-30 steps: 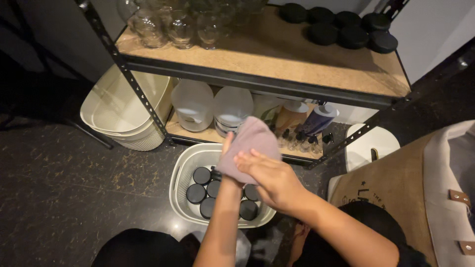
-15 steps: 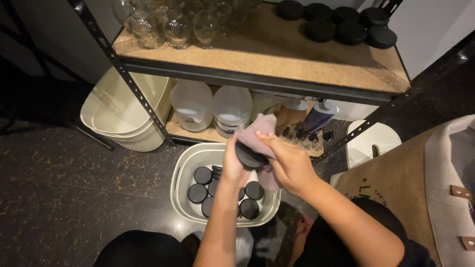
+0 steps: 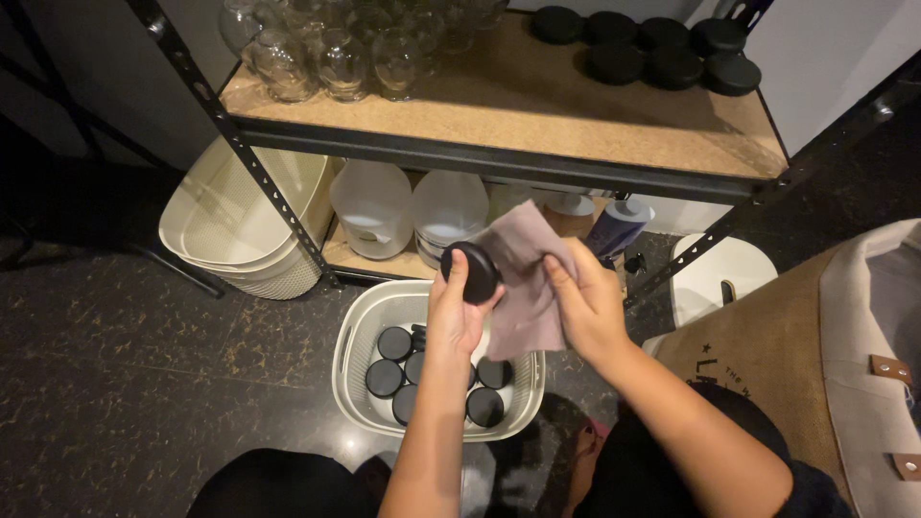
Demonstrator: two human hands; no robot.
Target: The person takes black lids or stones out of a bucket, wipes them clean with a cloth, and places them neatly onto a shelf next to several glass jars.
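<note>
Item: round black lid [image 3: 472, 272], matte, gripped in my left hand [image 3: 459, 312]; my right hand [image 3: 587, 305] clutches mauve cloth [image 3: 523, 288] against it

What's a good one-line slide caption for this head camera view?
Left hand holds a black lid, right hand a cloth, above a basket of lids.

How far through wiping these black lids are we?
Looks done: seven black lids lie on the top shelf. In hand: the left hand holds one black lid while the right hand holds a pinkish cloth against it. Left: about seven lids show in the white basket on the floor.
</note>
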